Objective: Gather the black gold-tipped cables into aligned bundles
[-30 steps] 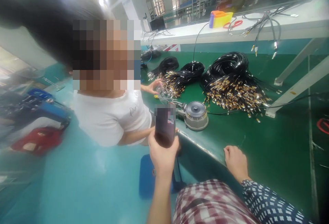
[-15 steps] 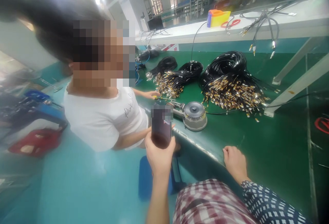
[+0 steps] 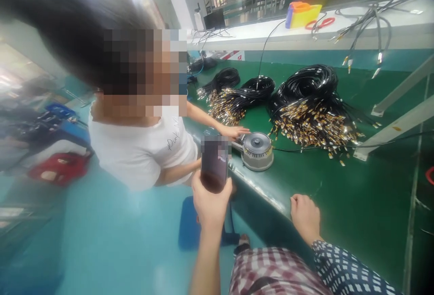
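My left hand (image 3: 212, 207) holds up a dark smartphone (image 3: 214, 166), its screen facing me and its upper part blurred out. My right hand (image 3: 305, 216) rests with curled fingers on the green worktop near its front edge. I see nothing between those fingers. Beyond the phone, a round grey machine (image 3: 257, 152) with a dial-like top sits on the bench. A co-worker's hand (image 3: 235, 131) reaches beside it, fingers stretched out. Behind the machine lie a large coil of black cables (image 3: 307, 105) with gold and silver ends and smaller cable bundles (image 3: 246, 91).
A co-worker in a white shirt (image 3: 135, 146) stands at the left by the bench. A white shelf (image 3: 264, 39) above carries a yellow and orange box (image 3: 303, 15), red-handled scissors (image 3: 320, 24) and loose cables (image 3: 369, 24). Slanted metal brackets (image 3: 400, 112) stand on the right. A blue stool (image 3: 189, 225) is below.
The co-worker's far hand has moved right to the round machine, its fingers now stretched out. My view has shifted slightly. My hands keep almost the same pose.
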`<state>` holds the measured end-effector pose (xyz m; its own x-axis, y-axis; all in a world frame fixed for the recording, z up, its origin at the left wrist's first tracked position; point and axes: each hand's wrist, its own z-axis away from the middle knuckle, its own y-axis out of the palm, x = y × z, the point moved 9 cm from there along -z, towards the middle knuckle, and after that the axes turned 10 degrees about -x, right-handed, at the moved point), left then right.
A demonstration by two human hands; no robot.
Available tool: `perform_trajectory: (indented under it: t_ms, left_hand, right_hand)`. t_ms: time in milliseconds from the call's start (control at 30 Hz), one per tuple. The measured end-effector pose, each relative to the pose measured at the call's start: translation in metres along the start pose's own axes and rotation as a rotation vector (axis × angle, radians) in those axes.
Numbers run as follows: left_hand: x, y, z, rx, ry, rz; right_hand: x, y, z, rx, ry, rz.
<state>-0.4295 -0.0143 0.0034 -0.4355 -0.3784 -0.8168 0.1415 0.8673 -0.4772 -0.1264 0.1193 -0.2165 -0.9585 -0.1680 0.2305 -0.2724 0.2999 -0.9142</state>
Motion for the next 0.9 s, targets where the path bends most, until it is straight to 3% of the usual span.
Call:
perform_trajectory:
  t_ms: [533, 900]
  left_hand:
    - [0.012, 0.031, -0.031, 0.108, 0.049, 0.006]
    - [0.014, 0.036, -0.038, 0.117, 0.031, 0.006]
  right_hand:
    - [0.001, 0.004, -0.002, -0.079, -0.007, -0.031]
    - [0.001, 0.007, -0.002, -0.086, -0.015, -0.018]
